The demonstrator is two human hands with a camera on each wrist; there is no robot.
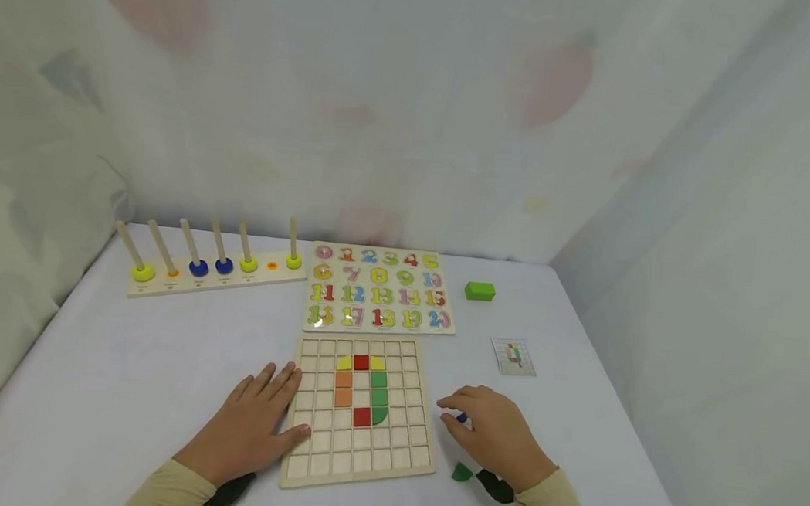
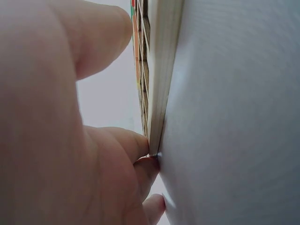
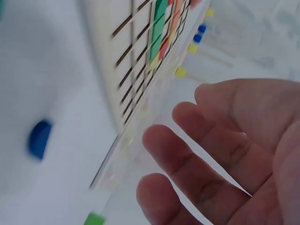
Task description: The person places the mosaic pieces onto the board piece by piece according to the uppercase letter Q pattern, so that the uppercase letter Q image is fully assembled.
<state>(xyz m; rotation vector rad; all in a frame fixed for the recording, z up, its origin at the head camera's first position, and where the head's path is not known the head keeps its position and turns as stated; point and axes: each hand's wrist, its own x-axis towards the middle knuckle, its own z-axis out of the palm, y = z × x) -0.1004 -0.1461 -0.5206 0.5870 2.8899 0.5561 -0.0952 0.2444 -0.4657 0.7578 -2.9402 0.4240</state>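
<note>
My left hand (image 1: pixel 248 425) rests flat at the left edge of a wooden grid board (image 1: pixel 340 464), its thumb lying over the frame. In the left wrist view the fingers (image 2: pixel 123 140) touch the board's side. Red, orange, yellow and green tiles form a ring shape in the grid's cells. To the right of the board hovers my right hand (image 1: pixel 494 435), fingers loosely bent and nothing between them. Below it a blue rounded piece (image 3: pixel 40 139) lies on the table, mostly hidden in the head view. A green quarter-round piece (image 1: pixel 462 472) lies nearer me.
Behind the board lies a number puzzle (image 1: pixel 379 330). A peg stand (image 1: pixel 281 276) with coloured rings is at the back left. A green block (image 1: pixel 480 291) and a small pattern card (image 1: pixel 514 357) lie on the right side of the white table (image 1: pixel 182 363).
</note>
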